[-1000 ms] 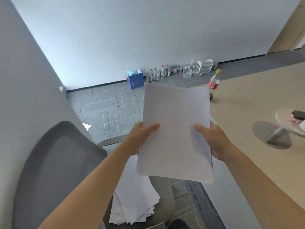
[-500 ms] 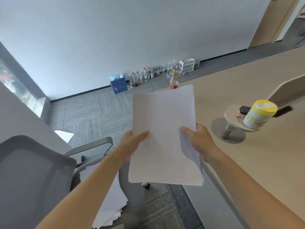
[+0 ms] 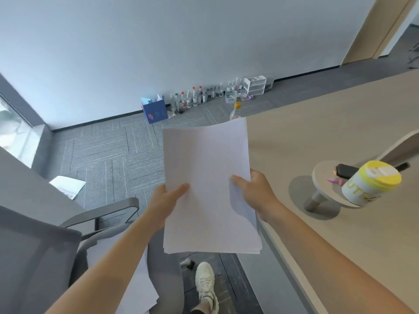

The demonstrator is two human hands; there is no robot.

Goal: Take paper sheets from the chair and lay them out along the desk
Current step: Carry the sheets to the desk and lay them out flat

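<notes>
Both hands are up in front holding a stack of paper sheets point(image 3: 206, 184) in the air, right over the near-left edge of the worktop point(image 3: 328, 132). The left hand point(image 3: 165, 200) pinches the stack's left edge, thumb on top, and the right hand point(image 3: 254, 196) pinches the right edge the same way. More sheets point(image 3: 138, 288) sit on the grey chair point(image 3: 40, 257) below the left arm. On the worktop's right side there's a small round stand point(image 3: 322, 180) with a yellow-lidded tub point(image 3: 371, 182) on it. An orange-capped bottle point(image 3: 235, 109) pokes up behind the stack's top edge.
</notes>
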